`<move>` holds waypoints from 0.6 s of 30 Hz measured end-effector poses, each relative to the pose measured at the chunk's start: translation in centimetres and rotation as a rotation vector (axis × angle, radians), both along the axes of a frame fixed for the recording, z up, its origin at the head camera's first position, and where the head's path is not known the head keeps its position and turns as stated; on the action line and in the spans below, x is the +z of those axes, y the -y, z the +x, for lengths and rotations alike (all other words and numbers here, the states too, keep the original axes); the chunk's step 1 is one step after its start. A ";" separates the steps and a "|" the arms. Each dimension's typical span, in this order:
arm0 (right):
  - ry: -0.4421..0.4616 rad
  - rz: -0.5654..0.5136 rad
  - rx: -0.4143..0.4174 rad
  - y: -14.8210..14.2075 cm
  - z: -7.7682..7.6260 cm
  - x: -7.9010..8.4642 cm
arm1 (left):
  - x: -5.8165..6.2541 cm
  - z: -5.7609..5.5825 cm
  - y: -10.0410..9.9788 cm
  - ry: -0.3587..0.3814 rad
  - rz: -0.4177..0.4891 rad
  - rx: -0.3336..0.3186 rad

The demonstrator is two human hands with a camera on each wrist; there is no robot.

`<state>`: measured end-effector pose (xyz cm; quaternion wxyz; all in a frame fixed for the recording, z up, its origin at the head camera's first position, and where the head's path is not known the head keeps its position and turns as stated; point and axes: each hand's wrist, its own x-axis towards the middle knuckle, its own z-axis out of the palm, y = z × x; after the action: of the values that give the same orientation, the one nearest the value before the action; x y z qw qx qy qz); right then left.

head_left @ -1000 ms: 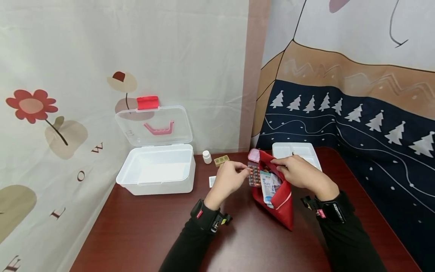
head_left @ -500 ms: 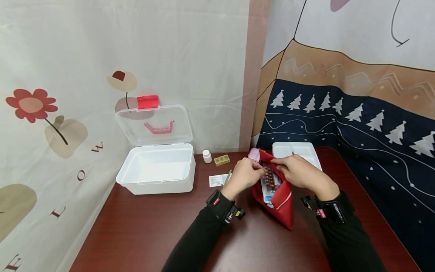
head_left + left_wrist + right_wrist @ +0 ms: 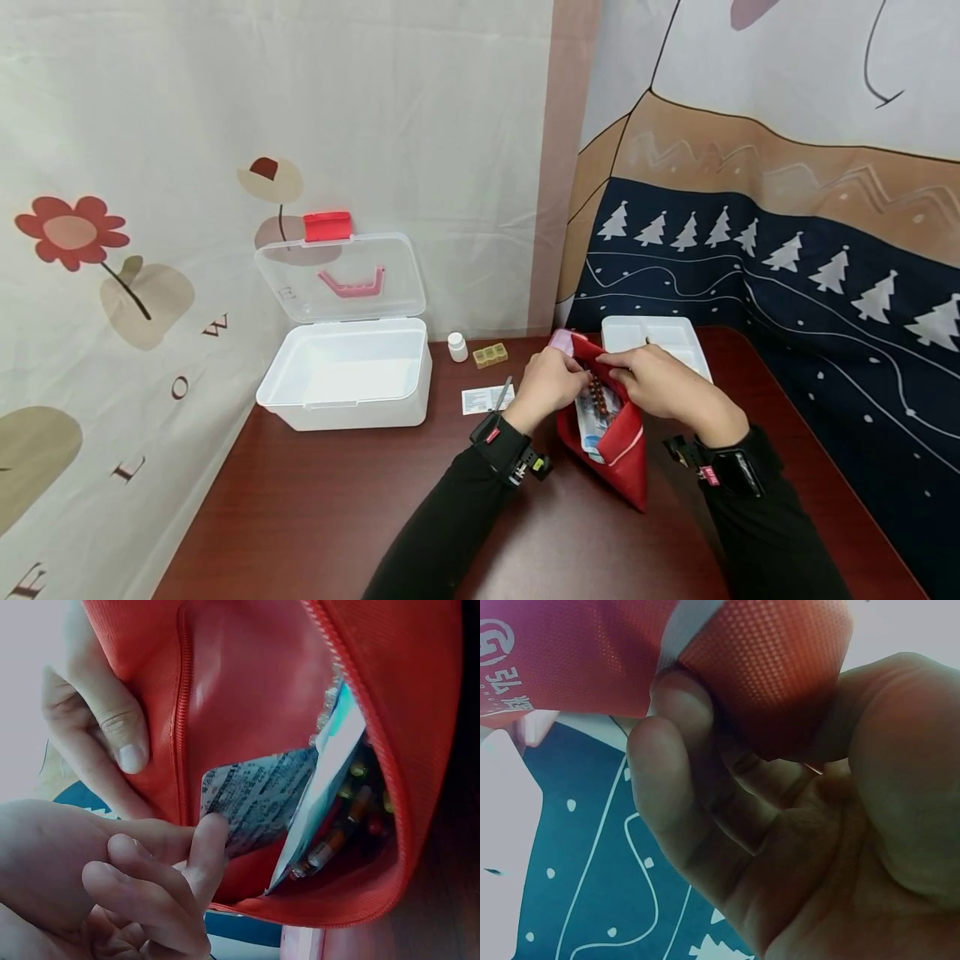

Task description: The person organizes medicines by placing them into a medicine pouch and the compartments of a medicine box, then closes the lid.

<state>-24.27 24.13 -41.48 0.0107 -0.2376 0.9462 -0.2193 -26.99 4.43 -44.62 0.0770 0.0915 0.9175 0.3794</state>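
Note:
A red zippered pouch (image 3: 628,477) stands with its mouth open on the table, right of centre. At that mouth my left hand (image 3: 551,385) pinches one end of a blister pack (image 3: 255,796), whose printed foil side faces the left wrist camera. The pack's other end disappears behind a white and blue packet (image 3: 324,776) inside the pouch. More capsules (image 3: 361,804) lie beyond that packet. My right hand (image 3: 667,382) grips the pouch's far right rim, thumb on one side and fingers on the other, as the right wrist view shows the fabric (image 3: 757,667) between them.
To the left stands a white box (image 3: 345,410) with its clear lid (image 3: 341,287) raised. Near it are a white bottle (image 3: 457,347), a yellow pill organizer (image 3: 491,355), a printed card (image 3: 478,401) and slim metal tweezers (image 3: 504,392). Behind the pouch is a white divided tray (image 3: 686,346).
My left hand has moved right with the blister pack, from beside the pouch into its mouth. The card and tweezers have come into view behind it. My right hand keeps its grip on the rim.

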 end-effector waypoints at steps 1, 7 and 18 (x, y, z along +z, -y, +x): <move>0.001 0.000 0.001 0.0 0.0 0.0 | 0.0 -0.1 0.0 0.002 -0.003 0.006; 0.003 -0.008 0.001 -0.1 0.1 0.1 | -0.2 -0.3 -0.2 0.036 0.013 0.034; 0.004 -0.003 -0.013 0.0 0.1 0.0 | -0.4 0.1 -0.8 0.066 0.007 -0.017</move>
<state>-24.20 24.15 -41.46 0.0107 -0.2311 0.9473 -0.2214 -26.86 5.18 -44.99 0.1104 0.0869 0.9122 0.3849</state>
